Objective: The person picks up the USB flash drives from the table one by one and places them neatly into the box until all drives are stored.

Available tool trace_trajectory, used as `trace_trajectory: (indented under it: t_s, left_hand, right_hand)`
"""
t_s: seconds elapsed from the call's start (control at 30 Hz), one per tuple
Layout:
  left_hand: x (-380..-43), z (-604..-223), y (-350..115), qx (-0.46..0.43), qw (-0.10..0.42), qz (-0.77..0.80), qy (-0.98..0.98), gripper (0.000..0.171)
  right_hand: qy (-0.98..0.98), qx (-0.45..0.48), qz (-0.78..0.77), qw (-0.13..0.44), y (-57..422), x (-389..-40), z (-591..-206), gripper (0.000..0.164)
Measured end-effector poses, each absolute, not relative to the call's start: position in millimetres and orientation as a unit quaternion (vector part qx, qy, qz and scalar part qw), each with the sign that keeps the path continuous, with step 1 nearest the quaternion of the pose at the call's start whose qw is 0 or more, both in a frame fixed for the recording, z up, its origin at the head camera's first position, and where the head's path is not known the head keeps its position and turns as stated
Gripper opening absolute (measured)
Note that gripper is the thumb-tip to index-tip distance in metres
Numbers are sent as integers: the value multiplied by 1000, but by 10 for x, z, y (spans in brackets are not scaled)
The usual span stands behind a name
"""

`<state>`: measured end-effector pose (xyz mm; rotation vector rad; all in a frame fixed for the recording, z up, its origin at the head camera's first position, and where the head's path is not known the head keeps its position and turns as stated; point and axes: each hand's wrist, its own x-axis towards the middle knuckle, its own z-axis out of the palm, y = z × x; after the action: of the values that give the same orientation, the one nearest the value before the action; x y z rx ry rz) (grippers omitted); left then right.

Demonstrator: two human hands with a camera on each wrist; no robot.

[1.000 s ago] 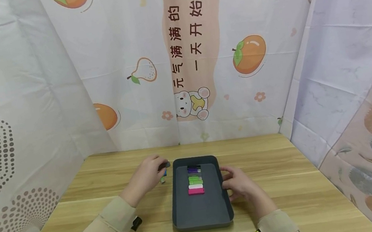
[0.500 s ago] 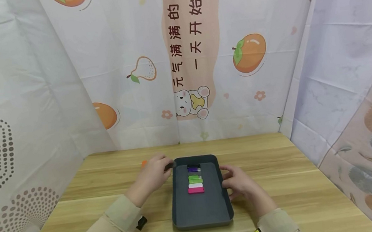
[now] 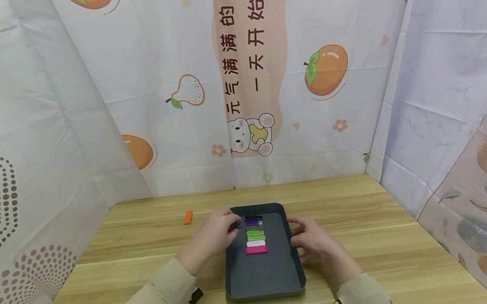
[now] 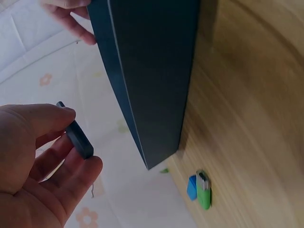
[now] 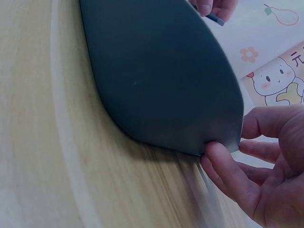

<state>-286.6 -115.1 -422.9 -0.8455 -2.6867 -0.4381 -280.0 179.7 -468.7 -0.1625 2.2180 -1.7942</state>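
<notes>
Left wrist view: I pinch the dark stick [image 4: 80,137] between thumb and fingertips of my left hand [image 3: 214,232], the gap closed to its width. Position: at the far left rim of the tray [image 3: 265,277]. Recommended: apply light, even pressure and clear the rim. In this view the long axis slants from upper left to lower right; I cannot tell which end is front. My right hand [image 3: 312,240] grips the tray's right wall. Inside, a row of sticks [image 3: 256,238] lies crosswise.
</notes>
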Motion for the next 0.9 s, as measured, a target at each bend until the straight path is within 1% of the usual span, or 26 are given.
trace_trajectory:
  t_s: [0.23,0.6,0.9]
  left_hand:
    - [-2814,-4269,-1028,-296,99,-161,-936,19]
    - [-2801,-4389,-921,-325,102,-136,-931,15]
    - [-2788,-4452,-834,-313,71,-112,-941,19]
  right_hand:
    - [773,-59,-616,140,1804,-2808,-4694,78]
    - [771,-56,-619,142,1796,-2815,-4707,79]
    - [767,-56,-623,145,1799,-2810,-4695,79]
